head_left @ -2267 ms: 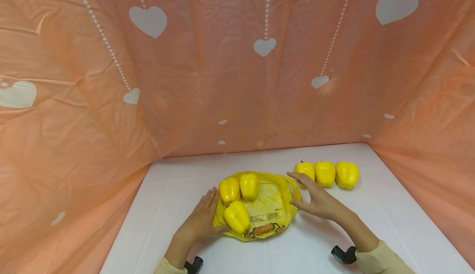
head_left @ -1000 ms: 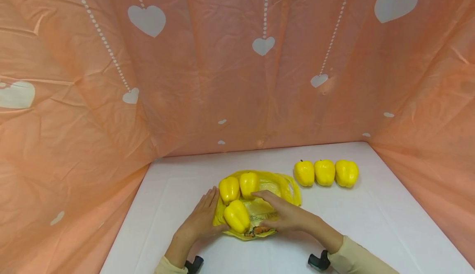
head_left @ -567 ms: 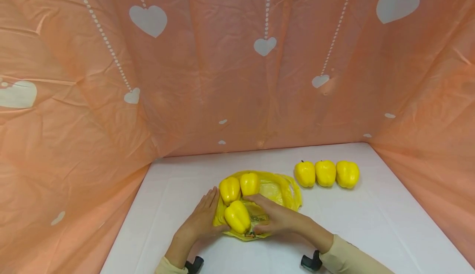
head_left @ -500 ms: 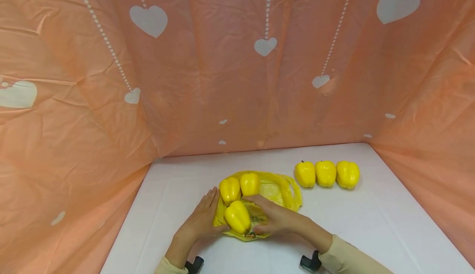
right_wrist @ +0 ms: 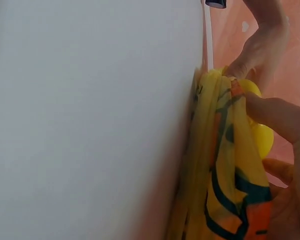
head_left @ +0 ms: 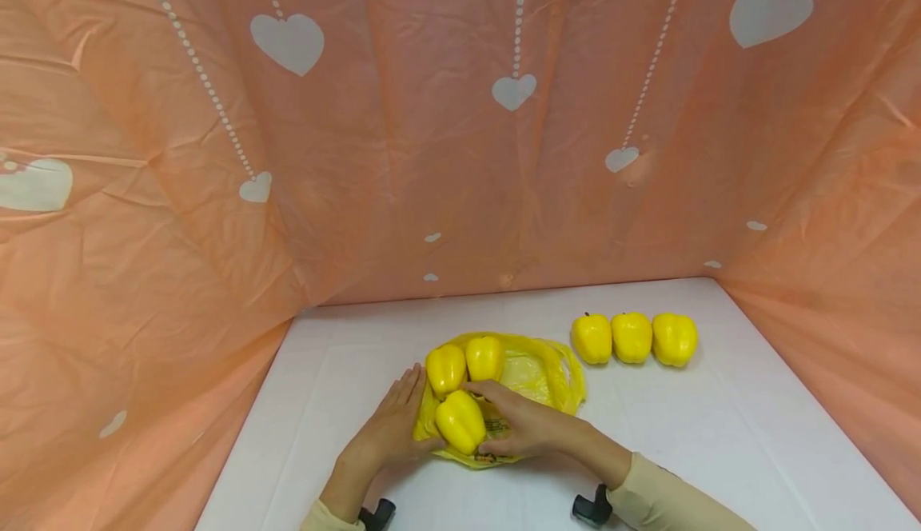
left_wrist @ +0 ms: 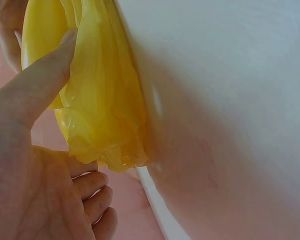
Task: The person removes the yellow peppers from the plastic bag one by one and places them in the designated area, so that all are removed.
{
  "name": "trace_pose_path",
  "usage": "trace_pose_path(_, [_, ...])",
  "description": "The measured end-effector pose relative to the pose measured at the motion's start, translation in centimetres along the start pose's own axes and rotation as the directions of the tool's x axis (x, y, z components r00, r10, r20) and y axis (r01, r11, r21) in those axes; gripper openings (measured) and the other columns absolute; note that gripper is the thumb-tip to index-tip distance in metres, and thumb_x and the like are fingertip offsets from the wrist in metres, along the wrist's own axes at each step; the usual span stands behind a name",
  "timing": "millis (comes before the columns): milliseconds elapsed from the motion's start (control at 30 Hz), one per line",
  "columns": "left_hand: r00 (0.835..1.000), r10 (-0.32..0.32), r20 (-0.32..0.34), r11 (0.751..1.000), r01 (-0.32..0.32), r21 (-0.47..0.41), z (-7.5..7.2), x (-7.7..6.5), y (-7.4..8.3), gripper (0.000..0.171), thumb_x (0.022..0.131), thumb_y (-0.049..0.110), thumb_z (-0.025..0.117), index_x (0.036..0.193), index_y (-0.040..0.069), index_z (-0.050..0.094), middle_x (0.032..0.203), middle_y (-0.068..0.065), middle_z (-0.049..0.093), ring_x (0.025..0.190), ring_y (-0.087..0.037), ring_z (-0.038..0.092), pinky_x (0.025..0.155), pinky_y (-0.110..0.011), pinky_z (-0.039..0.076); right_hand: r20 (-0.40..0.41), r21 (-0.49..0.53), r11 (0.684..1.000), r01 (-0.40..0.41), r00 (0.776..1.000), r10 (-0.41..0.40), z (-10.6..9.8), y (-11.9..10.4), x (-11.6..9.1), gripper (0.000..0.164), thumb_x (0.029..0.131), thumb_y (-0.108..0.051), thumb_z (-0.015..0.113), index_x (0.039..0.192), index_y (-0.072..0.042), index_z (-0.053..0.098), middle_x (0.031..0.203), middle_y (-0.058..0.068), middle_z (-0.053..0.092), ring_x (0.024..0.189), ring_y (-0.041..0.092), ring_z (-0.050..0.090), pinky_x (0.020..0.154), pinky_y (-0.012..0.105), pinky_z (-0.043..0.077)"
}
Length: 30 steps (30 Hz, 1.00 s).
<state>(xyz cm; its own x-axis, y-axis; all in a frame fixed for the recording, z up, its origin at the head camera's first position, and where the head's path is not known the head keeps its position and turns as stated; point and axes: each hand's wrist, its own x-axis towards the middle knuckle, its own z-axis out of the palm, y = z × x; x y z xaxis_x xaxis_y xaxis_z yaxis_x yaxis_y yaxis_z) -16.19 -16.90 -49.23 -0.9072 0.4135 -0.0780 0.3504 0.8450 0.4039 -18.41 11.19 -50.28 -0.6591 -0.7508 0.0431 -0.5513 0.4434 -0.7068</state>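
Observation:
A yellow plastic bag [head_left: 532,379] lies spread on the table with its mouth facing up. Three yellow bell peppers sit in its left half: a front pepper [head_left: 460,424], a back-left pepper [head_left: 445,369] and a back-right pepper [head_left: 485,357]. My left hand [head_left: 392,423] rests flat along the bag's left side, fingers straight, thumb on the bag's edge by the front pepper. Over the bag my right hand [head_left: 525,423] has its thumb and fingers spread on either side of the front pepper's right end. Whether they touch it is unclear. Orange-and-green print [right_wrist: 240,200] marks the bag.
Three more yellow bell peppers [head_left: 631,337] stand in a row at the table's back right. The white table [head_left: 719,435] is enclosed by peach curtains [head_left: 460,155] with white hearts. Black wrist mounts [head_left: 593,507] sit at both cuffs.
My right hand has come left from the bag's right rim, across the bag, to the front pepper. My left hand and all the peppers have stayed in place.

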Motion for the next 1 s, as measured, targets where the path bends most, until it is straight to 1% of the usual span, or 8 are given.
trace_pose_path(233, [1.0,0.002,-0.005,1.0,-0.002,0.003,-0.05,0.01,0.02,0.119,0.087,0.049,0.088,0.166,-0.01,0.022,0.176,-0.027,0.017,0.164,-0.04,0.019,0.134,-0.055,0.019,0.004,-0.011,1.0,0.018,1.0,-0.018,0.08,-0.12,0.27,0.09,0.095,-0.031,0.085,0.166,-0.017,0.032,0.164,0.006,0.044,0.146,0.024,0.05,0.122,0.044,0.046])
trace_pose_path(467, [1.0,0.002,-0.006,1.0,-0.002,-0.003,0.0,-0.09,0.01,0.119,0.087,0.049,0.088,0.166,-0.011,0.022,0.176,-0.028,0.017,0.164,-0.041,0.019,0.134,-0.055,0.018,0.014,0.005,1.0,-0.001,1.0,0.001,0.4,0.08,0.46,0.091,0.095,-0.032,0.085,0.167,-0.021,0.031,0.164,0.002,0.043,0.147,0.02,0.049,0.123,0.041,0.045])
trace_pose_path(700, [1.0,0.003,-0.006,1.0,-0.002,0.005,0.01,-0.13,-0.01,0.119,0.087,0.049,0.088,0.165,-0.011,0.022,0.176,-0.028,0.017,0.164,-0.041,0.019,0.134,-0.055,0.019,-0.007,0.004,1.0,0.031,1.0,-0.031,0.53,0.19,0.39,0.088,0.095,-0.031,0.085,0.165,-0.015,0.034,0.162,0.007,0.046,0.146,0.023,0.05,0.122,0.043,0.046])
trace_pose_path(833, [1.0,0.005,-0.001,1.0,-0.005,0.01,-0.05,-0.15,0.02,0.118,0.088,0.05,0.087,0.165,-0.011,0.022,0.176,-0.028,0.015,0.164,-0.041,0.018,0.134,-0.054,0.018,-0.014,0.02,1.0,0.003,1.0,-0.003,0.34,0.05,0.17,0.088,0.095,-0.032,0.085,0.166,-0.018,0.034,0.164,0.005,0.045,0.147,0.023,0.05,0.122,0.042,0.046])
trace_pose_path(1000, [1.0,0.008,0.003,1.0,-0.008,0.012,-0.04,-0.17,-0.04,0.118,0.089,0.05,0.086,0.166,-0.012,0.021,0.176,-0.028,0.014,0.164,-0.041,0.017,0.135,-0.054,0.017,-0.021,0.05,0.999,-0.008,1.0,0.009,0.01,-0.07,-0.19,0.088,0.096,-0.031,0.084,0.167,-0.019,0.033,0.165,0.003,0.043,0.149,0.023,0.048,0.123,0.041,0.046])
